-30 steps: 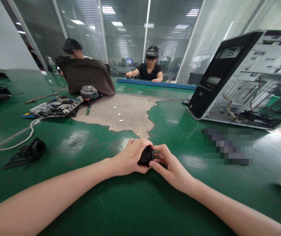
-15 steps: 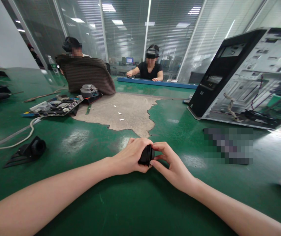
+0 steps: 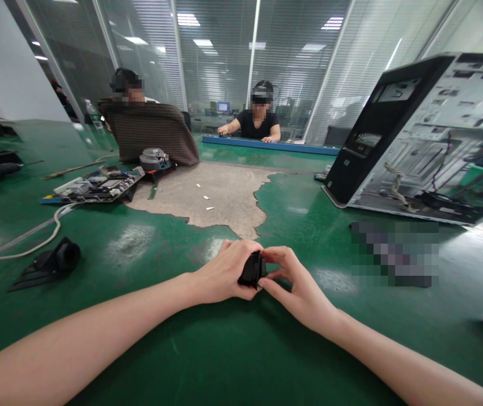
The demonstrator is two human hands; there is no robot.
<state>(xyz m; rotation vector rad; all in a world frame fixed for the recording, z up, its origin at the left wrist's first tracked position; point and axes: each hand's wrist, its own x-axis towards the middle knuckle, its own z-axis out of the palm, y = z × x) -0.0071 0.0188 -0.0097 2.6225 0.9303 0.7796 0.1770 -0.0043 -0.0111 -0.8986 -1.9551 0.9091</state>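
Note:
Between my two hands, low over the green tabletop, is a small black boxy part (image 3: 250, 270) with a flat flange on its right side; its exact kind does not show. My left hand (image 3: 228, 273) is wrapped round its left and far side, with the thumb below. From the right, my right hand (image 3: 286, 276) pinches the flange with fingertips at the top and thumb at the bottom. Much of the part is hidden by my fingers.
An open computer case (image 3: 394, 135) stands at the right. To the left lie a black funnel-shaped duct (image 3: 51, 262), a circuit board (image 3: 97, 185) and a fan cooler (image 3: 155, 159). Bare worn tabletop (image 3: 224, 192) shows ahead. Two people sit beyond; one person (image 3: 260, 119) faces me.
The view has tilted slightly, so the scene sits a little lower. Both hands keep their hold on the black part, with hardly any movement of the fingers.

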